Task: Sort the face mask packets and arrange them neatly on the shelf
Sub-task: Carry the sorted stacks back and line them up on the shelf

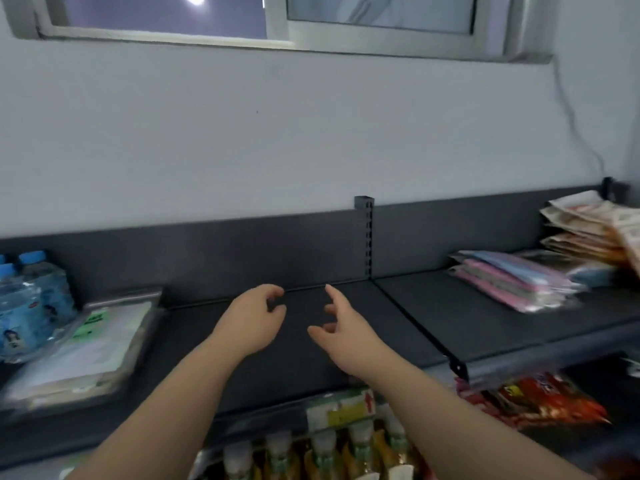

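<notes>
A stack of white face mask packets with a green label lies on the dark shelf at the left. A second pile of pink and blue face mask packets lies on the right shelf section. My left hand and my right hand hover side by side above the bare middle of the shelf, between the two piles. Both hold nothing, and their fingers are loosely curled. Neither hand touches a packet.
Wrapped water bottles stand at the far left. A heap of beige and orange packets sits at the back right. Below the shelf are bottles with pale caps and red snack bags. A slotted upright divides the shelf's back panel.
</notes>
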